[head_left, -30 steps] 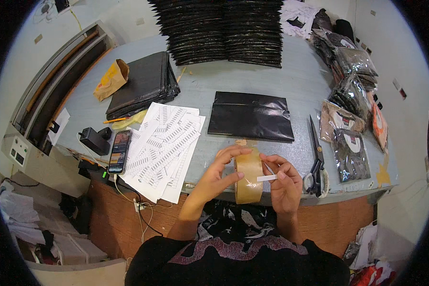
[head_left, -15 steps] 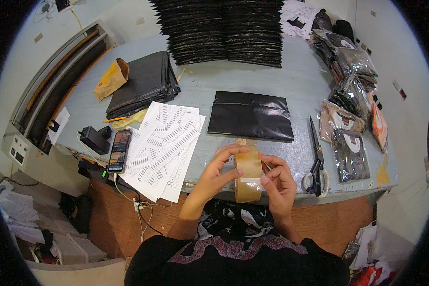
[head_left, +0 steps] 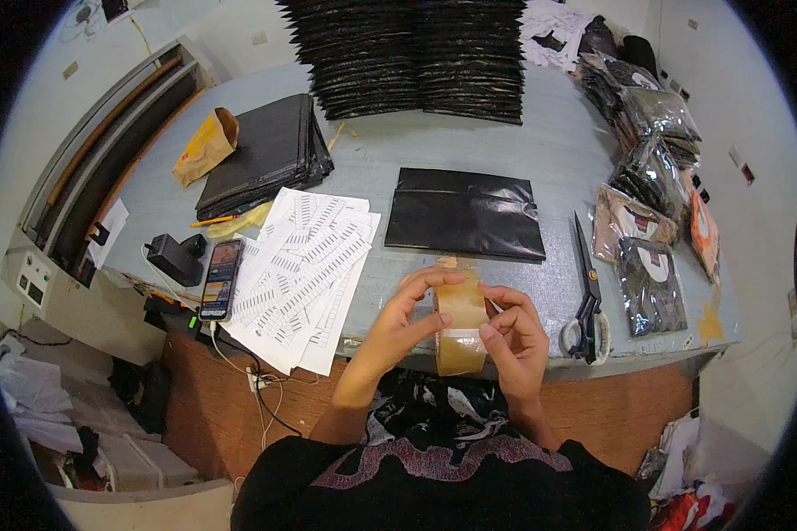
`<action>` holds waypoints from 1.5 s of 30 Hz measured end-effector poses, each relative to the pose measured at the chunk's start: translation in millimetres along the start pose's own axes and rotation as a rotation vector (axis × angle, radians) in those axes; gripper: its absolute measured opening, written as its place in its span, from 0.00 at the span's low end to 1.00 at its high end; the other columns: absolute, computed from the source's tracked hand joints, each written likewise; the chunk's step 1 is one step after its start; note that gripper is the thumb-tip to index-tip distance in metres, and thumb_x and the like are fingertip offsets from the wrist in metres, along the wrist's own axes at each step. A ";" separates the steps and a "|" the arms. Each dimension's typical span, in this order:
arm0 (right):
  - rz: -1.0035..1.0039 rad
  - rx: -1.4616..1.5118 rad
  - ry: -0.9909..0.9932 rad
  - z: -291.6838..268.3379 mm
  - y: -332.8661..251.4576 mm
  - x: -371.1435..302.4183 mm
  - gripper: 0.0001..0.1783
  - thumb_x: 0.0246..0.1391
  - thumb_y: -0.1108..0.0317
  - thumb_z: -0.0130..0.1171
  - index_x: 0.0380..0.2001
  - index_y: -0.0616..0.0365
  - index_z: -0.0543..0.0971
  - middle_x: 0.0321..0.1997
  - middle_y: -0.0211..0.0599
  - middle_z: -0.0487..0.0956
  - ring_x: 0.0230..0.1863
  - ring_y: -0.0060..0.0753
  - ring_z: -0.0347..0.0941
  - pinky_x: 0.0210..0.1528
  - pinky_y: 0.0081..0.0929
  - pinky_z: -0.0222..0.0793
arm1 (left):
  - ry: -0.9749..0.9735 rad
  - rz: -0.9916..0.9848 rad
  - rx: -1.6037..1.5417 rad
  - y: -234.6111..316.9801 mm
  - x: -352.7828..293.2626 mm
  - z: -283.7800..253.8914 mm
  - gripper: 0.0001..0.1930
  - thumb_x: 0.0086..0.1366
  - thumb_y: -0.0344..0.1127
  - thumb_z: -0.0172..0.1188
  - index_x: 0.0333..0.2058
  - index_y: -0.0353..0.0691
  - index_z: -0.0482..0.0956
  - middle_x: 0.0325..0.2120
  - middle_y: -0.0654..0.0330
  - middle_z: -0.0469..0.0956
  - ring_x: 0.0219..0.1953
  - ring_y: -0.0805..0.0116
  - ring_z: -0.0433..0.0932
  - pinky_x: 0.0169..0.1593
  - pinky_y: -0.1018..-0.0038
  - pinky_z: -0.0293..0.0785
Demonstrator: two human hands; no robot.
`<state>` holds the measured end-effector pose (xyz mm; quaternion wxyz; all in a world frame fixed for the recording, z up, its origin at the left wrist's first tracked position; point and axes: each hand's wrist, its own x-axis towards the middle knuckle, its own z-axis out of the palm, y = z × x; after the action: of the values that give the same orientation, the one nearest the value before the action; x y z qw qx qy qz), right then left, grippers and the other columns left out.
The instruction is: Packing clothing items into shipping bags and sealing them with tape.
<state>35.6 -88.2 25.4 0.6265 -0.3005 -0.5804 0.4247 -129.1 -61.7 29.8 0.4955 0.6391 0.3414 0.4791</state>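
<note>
A roll of packing tape (head_left: 460, 320) sits between both hands at the desk's (head_left: 558, 159) near edge. Behind it lies a flat bag (head_left: 467, 213). Scissors (head_left: 586, 292) lie to the right, label sheets (head_left: 303, 270) and a phone (head_left: 220, 279) to the left.

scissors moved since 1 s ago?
No. The scissors lie in the same spot on the table, right of the black bag, handles at the front edge. Both hands stay on the tape roll.
</note>
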 end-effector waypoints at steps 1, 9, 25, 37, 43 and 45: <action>-0.006 -0.024 0.003 -0.1 0.0 -0.2 0.02 0.43 0.81 0.52 0.21 0.66 0.70 0.48 0.45 0.64 0.55 0.38 0.60 0.55 0.32 0.56 | -0.001 0.000 0.000 0.3 -0.2 0.1 0.23 0.48 0.32 0.55 0.46 0.41 0.69 0.49 0.58 0.63 0.54 0.65 0.58 0.55 0.71 0.49; 0.009 0.041 -0.017 -1.8 -0.5 0.0 0.02 0.43 0.81 0.53 0.21 0.66 0.70 0.48 0.46 0.65 0.55 0.39 0.60 0.54 0.30 0.56 | 0.004 -0.018 0.025 5.5 -1.0 0.0 0.23 0.47 0.32 0.55 0.46 0.42 0.69 0.50 0.59 0.63 0.54 0.66 0.58 0.54 0.70 0.48; -0.020 -0.063 0.004 -1.1 2.6 0.4 0.03 0.42 0.82 0.53 0.21 0.66 0.70 0.47 0.45 0.65 0.54 0.39 0.61 0.51 0.28 0.60 | -0.005 0.011 0.004 -2.6 0.4 -0.2 0.22 0.47 0.32 0.55 0.45 0.41 0.70 0.49 0.57 0.63 0.54 0.65 0.58 0.54 0.71 0.50; -0.005 -0.067 0.011 0.6 -0.4 1.0 0.03 0.42 0.81 0.54 0.21 0.66 0.70 0.46 0.45 0.66 0.54 0.38 0.62 0.54 0.30 0.58 | -0.004 0.008 -0.004 1.1 -1.5 -0.9 0.22 0.48 0.32 0.55 0.45 0.42 0.70 0.49 0.58 0.62 0.54 0.66 0.58 0.54 0.71 0.50; -0.002 -0.079 0.012 0.1 0.9 1.3 0.03 0.42 0.81 0.54 0.20 0.66 0.70 0.46 0.45 0.66 0.53 0.39 0.62 0.54 0.30 0.59 | -0.009 -0.003 0.028 -0.3 -1.2 -1.1 0.22 0.47 0.32 0.55 0.45 0.43 0.70 0.49 0.58 0.62 0.54 0.67 0.57 0.54 0.71 0.49; -0.007 -0.077 0.012 0.1 0.8 1.3 0.03 0.42 0.81 0.54 0.20 0.66 0.70 0.46 0.45 0.66 0.53 0.38 0.62 0.54 0.30 0.59 | -0.010 0.001 0.028 0.2 -1.4 -1.3 0.22 0.48 0.32 0.55 0.45 0.42 0.70 0.49 0.58 0.62 0.54 0.66 0.58 0.54 0.71 0.50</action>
<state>35.3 -86.7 25.3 0.6196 -0.3248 -0.5935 0.3979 -130.8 -62.7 29.6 0.4878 0.6486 0.3452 0.4713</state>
